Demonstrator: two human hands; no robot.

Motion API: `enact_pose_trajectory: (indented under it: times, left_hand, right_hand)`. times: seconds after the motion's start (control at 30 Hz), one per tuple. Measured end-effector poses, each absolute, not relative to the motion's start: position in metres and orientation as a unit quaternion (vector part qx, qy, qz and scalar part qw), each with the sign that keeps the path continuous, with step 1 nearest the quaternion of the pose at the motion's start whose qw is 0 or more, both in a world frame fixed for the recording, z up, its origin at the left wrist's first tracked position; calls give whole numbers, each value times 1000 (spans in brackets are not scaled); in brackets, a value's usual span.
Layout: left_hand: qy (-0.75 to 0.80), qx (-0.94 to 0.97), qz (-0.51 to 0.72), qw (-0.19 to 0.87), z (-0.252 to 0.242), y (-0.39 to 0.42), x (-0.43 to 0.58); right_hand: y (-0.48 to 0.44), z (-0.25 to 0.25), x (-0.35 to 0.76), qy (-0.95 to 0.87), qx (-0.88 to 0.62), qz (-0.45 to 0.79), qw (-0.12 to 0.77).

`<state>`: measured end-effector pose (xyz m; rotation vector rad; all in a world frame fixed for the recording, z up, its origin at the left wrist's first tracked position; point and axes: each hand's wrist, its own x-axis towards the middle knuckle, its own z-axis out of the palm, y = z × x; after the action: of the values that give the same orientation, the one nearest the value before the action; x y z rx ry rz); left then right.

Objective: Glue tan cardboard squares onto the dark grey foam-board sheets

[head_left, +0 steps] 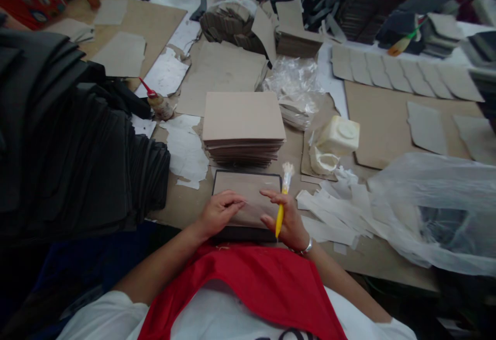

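Note:
A tan card [248, 198] lies on a black sheet [244, 234] at the table's near edge. My left hand [219, 212] rests on the card's left part, fingers bent and pressing down. My right hand [284, 218] holds a yellow-handled glue brush [282, 203], bristles up, while its fingers reach onto the card's right side. Just beyond stands a stack of tan cards [243, 128].
A tall pile of black sheets [70, 143] fills the left. A glue bottle with a red tip [157, 103] stands near it. A white tub [337, 138], torn white paper strips [333, 211] and a clear plastic bag [437, 211] lie right. More cardboard pieces [399, 74] cover the far table.

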<state>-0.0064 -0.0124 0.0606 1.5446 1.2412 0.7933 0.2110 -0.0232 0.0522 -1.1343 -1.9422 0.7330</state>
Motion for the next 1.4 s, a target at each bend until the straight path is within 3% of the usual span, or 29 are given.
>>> enact_pose_trajectory:
  times: [0.13, 0.33, 0.73, 1.07, 1.4]
  left_hand:
    - [543, 602, 370, 453, 71, -8, -10]
    - [650, 460, 402, 452, 27, 12, -26]
    - [694, 601, 291, 271, 16, 31, -22]
    - [696, 590, 317, 259, 5, 35, -23]
    - [712, 546, 329, 295, 4, 42, -28]
  right_hand:
    - [-23, 40, 199, -772, -456, 267, 353]
    - [-13, 29, 225, -691, -629, 191, 301]
    - [16, 12, 221, -691, -677, 94, 235]
    - [23, -1, 212, -704, -687, 48, 175]
    - [21, -9, 210, -715, -673, 42, 184]
